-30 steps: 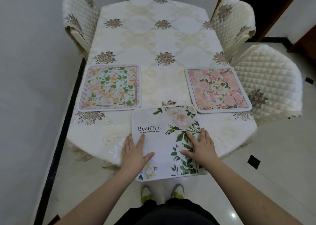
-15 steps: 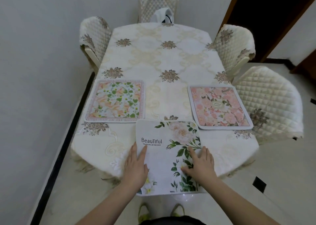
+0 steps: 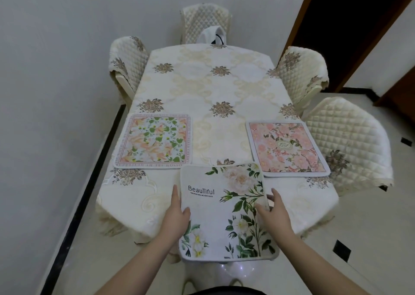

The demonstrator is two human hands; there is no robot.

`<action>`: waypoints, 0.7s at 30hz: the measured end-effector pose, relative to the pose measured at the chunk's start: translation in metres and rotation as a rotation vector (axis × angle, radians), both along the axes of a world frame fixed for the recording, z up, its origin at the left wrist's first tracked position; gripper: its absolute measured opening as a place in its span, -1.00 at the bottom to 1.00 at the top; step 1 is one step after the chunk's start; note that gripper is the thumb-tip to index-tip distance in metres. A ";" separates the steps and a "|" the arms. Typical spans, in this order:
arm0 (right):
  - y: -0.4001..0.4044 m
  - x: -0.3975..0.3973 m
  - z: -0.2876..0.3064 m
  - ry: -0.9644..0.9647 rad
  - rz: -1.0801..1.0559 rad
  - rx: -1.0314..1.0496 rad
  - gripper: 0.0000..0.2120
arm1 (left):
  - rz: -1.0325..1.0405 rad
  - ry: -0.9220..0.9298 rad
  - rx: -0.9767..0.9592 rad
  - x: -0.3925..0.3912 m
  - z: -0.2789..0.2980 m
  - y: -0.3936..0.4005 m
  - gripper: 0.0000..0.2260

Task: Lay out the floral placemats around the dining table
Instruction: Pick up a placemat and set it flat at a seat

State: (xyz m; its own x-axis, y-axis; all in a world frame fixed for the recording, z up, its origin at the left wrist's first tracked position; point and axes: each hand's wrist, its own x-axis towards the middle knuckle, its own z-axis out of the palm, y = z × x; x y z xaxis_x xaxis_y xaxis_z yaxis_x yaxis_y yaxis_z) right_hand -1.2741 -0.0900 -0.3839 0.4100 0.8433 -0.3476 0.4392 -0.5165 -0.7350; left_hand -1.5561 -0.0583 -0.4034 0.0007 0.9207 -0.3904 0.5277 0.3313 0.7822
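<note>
My left hand [image 3: 177,214] holds the left edge of the white "Beautiful" placemat [image 3: 224,214], thumb on top. My right hand [image 3: 275,214] pinches its right edge, which curls up a bit, I think. The mat lies at the near end of the surface [image 3: 215,88], with its near part hanging past the edge. The green and orange placemat [image 3: 155,141] lies flat on the left. The pink placemat [image 3: 286,147] lies flat on the right. Quilted chairs [image 3: 345,142] stand around.
</note>
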 end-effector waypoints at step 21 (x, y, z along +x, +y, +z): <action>-0.037 0.008 0.009 0.078 -0.001 0.094 -0.37 | -0.125 -0.030 0.176 -0.003 0.026 0.013 -0.38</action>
